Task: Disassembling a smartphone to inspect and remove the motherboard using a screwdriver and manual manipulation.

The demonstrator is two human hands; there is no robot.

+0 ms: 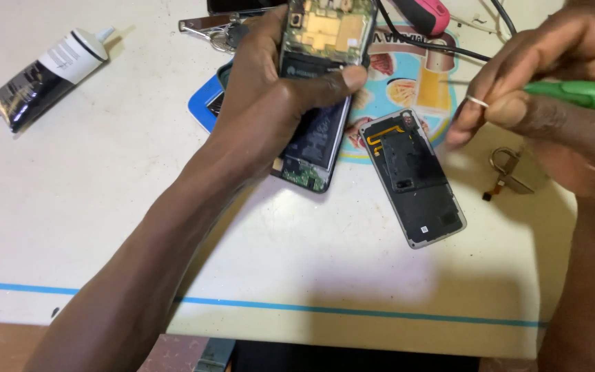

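Left hand [270, 96] clamped around opened black smartphone [318, 89], long axis upright; right hand [545, 103], beside phone's right, pinched green-handled tool [580, 95].

Your left hand [270, 96] covers the middle of the opened black smartphone [318, 76], and its top runs past the upper edge. The green plastic tool handle [580, 95] in your right hand [538, 89] leaves at the right edge, its tip hidden behind blurred fingers [463, 127]. The pink-handled tool [425, 12] is cut off above
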